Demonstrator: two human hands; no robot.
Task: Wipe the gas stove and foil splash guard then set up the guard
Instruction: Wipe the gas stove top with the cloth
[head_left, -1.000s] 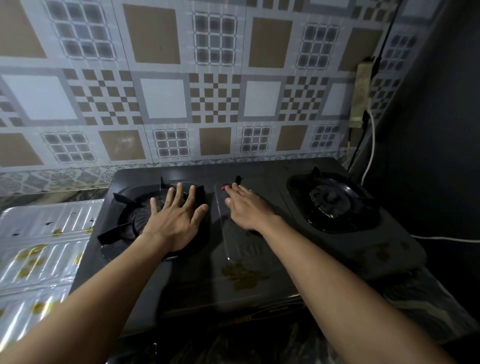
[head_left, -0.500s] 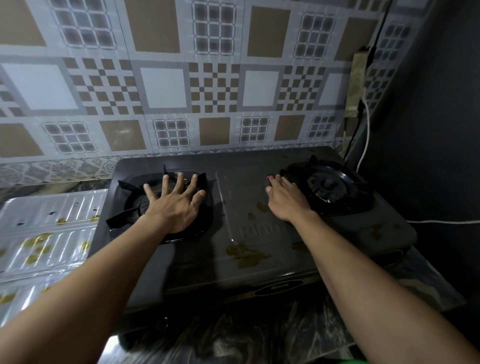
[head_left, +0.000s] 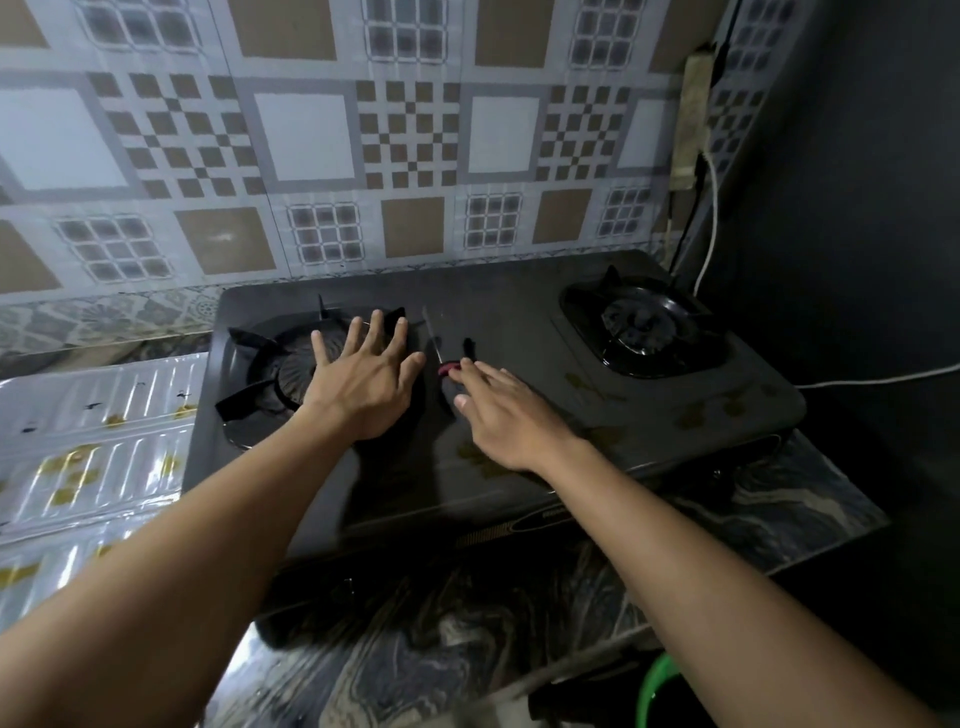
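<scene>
Half a second on, the right hand (head_left: 506, 415) has slid left across the gas stove (head_left: 519, 322), away from the right burner (head_left: 641, 327) and back toward the middle of the top, while the left hand (head_left: 363, 384) stays where it was on the left burner (head_left: 280, 374).

That left hand lies flat with fingers spread wide, palm down over the pan support, holding nothing. The right hand is also flat and palm down, fingers (head_left: 483, 371) stretched forward and pressing something small and dark against the stove's surface — a reddish bit (head_left: 445, 369) shows at the fingertips, but what it is cannot be told. Both forearms reach in from the near edge.

Brownish stains (head_left: 711, 408) mark the stove top right of centre and near the front edge. The stove sits on a dark marbled counter (head_left: 779, 514), pushed far against a patterned tiled wall (head_left: 311, 135).

The foil splash guard (head_left: 93, 441) lies flat on the counter just left of the stove, its ribbed silver face spotted with yellowish and dark marks — not set up. At the far right, a white cable (head_left: 712, 218) hangs down the wall, and a green rim (head_left: 652, 686) shows at the near right.
</scene>
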